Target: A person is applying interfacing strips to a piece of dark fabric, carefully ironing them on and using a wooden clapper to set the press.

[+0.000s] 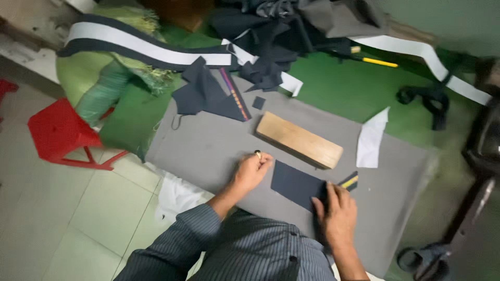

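Fingers of the right hand [337, 216] lie flat and loosely spread, pressing down the near right corner of a dark navy fabric piece [296, 184]; not pinching it, just pinning it to the surface. Left hand [251, 170] is curled into a loose fist just left of the fabric piece, a ring on one finger; can't tell if anything is held inside it.

Fabric piece is a small dark rectangle lying flat on the grey pad [208, 151], between the two hands, just in front of a wooden block [299, 140]. Block lies at a slant on the pad, close to the fabric's far edge. A small dark strip with a yellow stripe [349, 181] sits just beyond the right fingertips.

Further back on the pad: a larger dark fabric scrap [205, 96] with a multicoloured tape strip [235, 95] beside it, and a tiny dark square [258, 102]. White paper piece [372, 139] lies right of the block. Long white-and-dark band [140, 49] runs across the green table [338, 88], next to a heap of dark cloth [276, 31]. Yellow pencil [379, 62] near the heap. Red stool [60, 132] stands on the tiled floor at left.
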